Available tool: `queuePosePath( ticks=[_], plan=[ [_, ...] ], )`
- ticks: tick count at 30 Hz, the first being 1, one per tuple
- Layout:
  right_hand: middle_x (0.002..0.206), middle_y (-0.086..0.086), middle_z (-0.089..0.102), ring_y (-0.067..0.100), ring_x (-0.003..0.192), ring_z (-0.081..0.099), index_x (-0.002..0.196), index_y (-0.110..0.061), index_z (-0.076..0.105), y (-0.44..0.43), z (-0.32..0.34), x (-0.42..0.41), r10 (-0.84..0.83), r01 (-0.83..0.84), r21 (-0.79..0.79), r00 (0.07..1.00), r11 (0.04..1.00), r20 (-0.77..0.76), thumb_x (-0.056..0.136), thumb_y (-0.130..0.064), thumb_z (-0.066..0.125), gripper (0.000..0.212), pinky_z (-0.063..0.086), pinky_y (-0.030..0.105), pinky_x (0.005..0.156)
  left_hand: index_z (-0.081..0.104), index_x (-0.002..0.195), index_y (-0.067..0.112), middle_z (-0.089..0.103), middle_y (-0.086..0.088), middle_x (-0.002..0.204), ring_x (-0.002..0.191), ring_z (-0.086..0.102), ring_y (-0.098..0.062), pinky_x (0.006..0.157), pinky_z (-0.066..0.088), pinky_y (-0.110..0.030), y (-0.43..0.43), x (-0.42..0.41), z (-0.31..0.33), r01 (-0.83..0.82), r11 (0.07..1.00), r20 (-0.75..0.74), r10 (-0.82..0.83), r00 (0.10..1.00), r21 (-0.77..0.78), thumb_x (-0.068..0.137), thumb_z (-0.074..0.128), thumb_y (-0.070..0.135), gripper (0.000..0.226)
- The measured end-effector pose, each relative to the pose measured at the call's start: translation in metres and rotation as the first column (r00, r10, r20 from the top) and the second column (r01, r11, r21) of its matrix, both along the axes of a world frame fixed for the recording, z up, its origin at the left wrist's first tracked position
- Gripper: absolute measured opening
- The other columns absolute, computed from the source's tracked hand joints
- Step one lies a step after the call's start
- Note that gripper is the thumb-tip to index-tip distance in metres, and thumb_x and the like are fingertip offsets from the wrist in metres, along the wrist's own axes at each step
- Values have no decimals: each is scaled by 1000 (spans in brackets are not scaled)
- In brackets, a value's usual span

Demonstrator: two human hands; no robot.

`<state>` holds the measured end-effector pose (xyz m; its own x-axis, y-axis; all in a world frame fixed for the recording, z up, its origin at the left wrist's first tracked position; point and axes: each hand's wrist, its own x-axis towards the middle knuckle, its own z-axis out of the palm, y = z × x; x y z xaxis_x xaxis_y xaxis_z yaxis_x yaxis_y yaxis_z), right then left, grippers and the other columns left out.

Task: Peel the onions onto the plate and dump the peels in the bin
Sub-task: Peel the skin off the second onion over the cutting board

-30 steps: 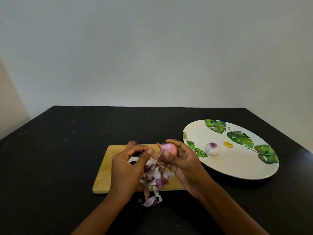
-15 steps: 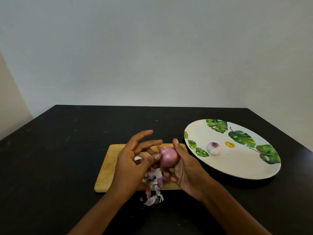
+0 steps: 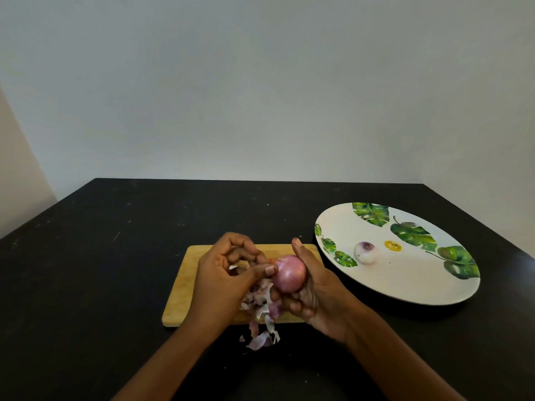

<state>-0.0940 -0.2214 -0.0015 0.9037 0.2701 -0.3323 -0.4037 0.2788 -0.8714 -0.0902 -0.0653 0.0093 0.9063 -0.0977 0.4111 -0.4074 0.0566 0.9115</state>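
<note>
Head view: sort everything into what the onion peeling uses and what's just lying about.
In use: left hand, right hand, red onion in the right hand, peeled onion, plate, peels.
Lying about: cutting board, black table. No bin in view.

The held onion [image 3: 290, 273] is pink-purple with a pale shine. The peeled onion [image 3: 366, 252] is white with a purple top. The plate [image 3: 405, 280] is cream-white, printed with dark and light green leaves, and carries a small yellow mark [image 3: 392, 246]. The peels [image 3: 262, 302] are pale purple and white. The cutting board [image 3: 185, 285] is light yellow-brown, the table [image 3: 86, 256] black, the wall [image 3: 260, 82] pale grey
</note>
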Motion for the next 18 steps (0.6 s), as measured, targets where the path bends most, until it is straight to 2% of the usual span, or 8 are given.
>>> queuePosePath(
  ticks=[2,5,9,11,13,15,18],
  plan=[
    [77,17,67,14,51,55,100,-3,67,1,-3,2,-32,33,-16,999,999,20,69,-66,58,71,49,20,44,48,79,2,67,-7,68,69,66,-10,63,50,-14,-1,0,-2,-13,1000,-6,13,1000,-4,69,71,-12,28],
    [83,15,67,14,54,55,104,-4,63,3,-3,3,-65,65,1,997,998,52,73,-60,58,65,47,20,47,44,75,5,65,-8,71,74,65,-9,65,48,-10,-1,1,-4,-52,998,8,51,999,37,72,70,-11,30],
    [95,18,67,16,62,60,106,-6,62,4,-2,0,-103,99,46,989,994,107,75,-47,62,52,51,24,53,39,72,5,63,-12,70,76,62,2,63,47,-8,-1,0,-3,-88,993,2,88,996,79,75,67,-11,32],
    [105,18,68,21,77,68,111,-7,62,3,-3,0,-116,109,53,982,993,149,75,-38,66,47,56,29,65,38,71,4,63,-15,71,76,61,6,64,45,-6,-1,-1,-2,-107,989,7,107,994,98,76,66,-12,33],
    [108,15,70,26,92,71,114,-9,61,1,-3,2,-164,152,82,972,985,170,75,-27,70,45,58,34,73,37,70,4,63,-13,69,75,63,3,65,45,-6,0,0,-1,-129,987,18,128,992,94,75,66,-13,34],
    [107,14,70,25,92,71,113,-10,59,-1,-2,3,-231,212,122,956,970,179,72,-19,70,43,57,30,69,41,70,5,64,-10,67,74,65,-2,65,47,-8,2,2,-2,-142,988,26,140,990,58,75,67,-11,31],
    [106,13,68,24,87,72,113,-10,59,-3,-1,4,-267,233,178,942,956,203,69,-8,70,45,57,27,66,57,79,7,68,-9,70,72,68,-9,64,52,-16,3,4,-5,-156,986,24,155,988,50,79,67,-1,13]
  ],
)
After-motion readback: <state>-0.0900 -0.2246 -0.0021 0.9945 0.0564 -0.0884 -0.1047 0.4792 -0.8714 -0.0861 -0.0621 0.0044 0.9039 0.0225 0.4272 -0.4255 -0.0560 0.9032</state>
